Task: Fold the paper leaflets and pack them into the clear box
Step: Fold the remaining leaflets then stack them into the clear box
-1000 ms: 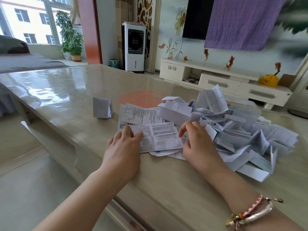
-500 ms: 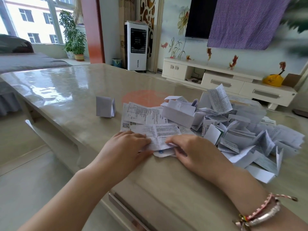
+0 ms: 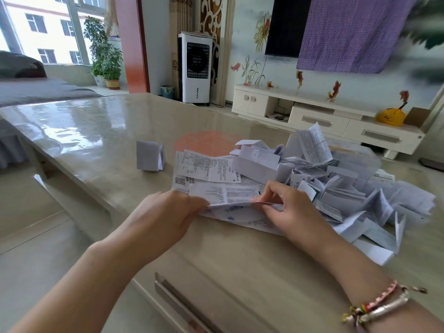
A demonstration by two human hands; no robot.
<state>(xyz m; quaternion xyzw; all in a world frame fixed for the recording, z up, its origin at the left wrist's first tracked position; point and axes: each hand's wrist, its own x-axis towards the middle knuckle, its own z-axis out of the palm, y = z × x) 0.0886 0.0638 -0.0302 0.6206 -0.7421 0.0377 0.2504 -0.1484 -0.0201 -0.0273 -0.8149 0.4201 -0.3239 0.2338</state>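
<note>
Near the table's (image 3: 120,131) front edge we pinched one leaflet (image 3: 225,194) between both hands, left hand (image 3: 165,217) and right hand (image 3: 286,207) gripping its lifted near edge, probably to fold it; the clear box (image 3: 355,157) sat behind the heap (image 3: 348,200).

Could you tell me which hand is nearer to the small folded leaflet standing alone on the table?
Left. The left hand lies just below-right of the folded leaflet; the right hand is farther right.

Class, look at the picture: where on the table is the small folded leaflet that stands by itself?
In the head view the folded leaflet stands upright on the table, left of the loose pile of papers and beyond the left hand.
</note>
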